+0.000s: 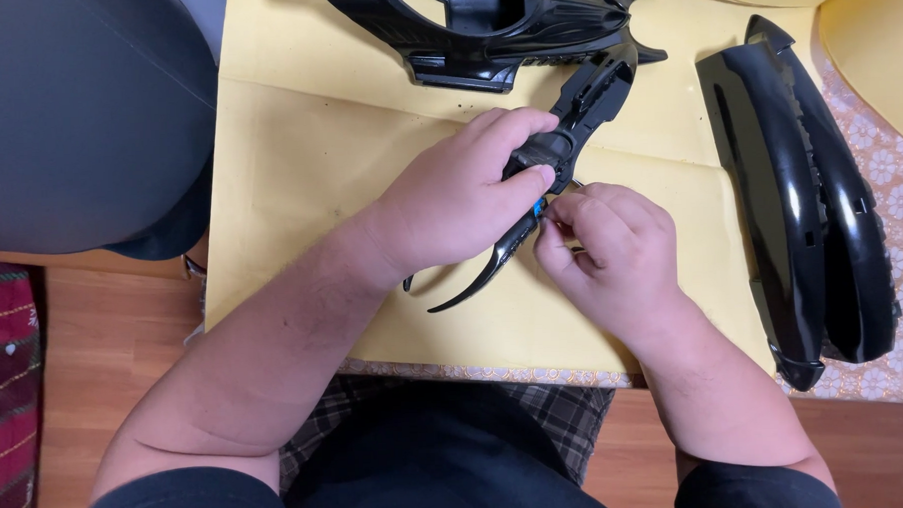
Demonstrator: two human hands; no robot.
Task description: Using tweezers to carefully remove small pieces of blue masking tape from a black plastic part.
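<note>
At the far left a dark grey rounded seat back (pixel 77 117) filled the corner, with a strip of red plaid cloth (pixel 6 400) below it on the wooden floor (pixel 105 346). Next came the worktop (pixel 876 389), its floral cover showing at the edges under a yellow paper sheet (pixel 298 169). My left hand (pixel 460 199) lay over the middle of that sheet, its fingers closed around the body of a slim black curved plastic part (pixel 586 94); the part ran from a ribbed, open upper end near the top of the sheet down through my grip to a thin hooked tip (pixel 463 296) that pointed back toward me just above the paper. Above it, at the top edge, sat a larger glossy black shell piece (pixel 504 27), its lower corner just beside the upper end of the part I held. My right hand (pixel 601 249) was pressed close against the left, fingertips pinched together at a small blue spot (pixel 540 209) on the part's edge; I could not tell what lay between them. Further right, well apart from both hands, two long glossy black curved panels (pixel 800 202) lay side by side, touching, reaching from the yellow sheet onto the floral cover.
</note>
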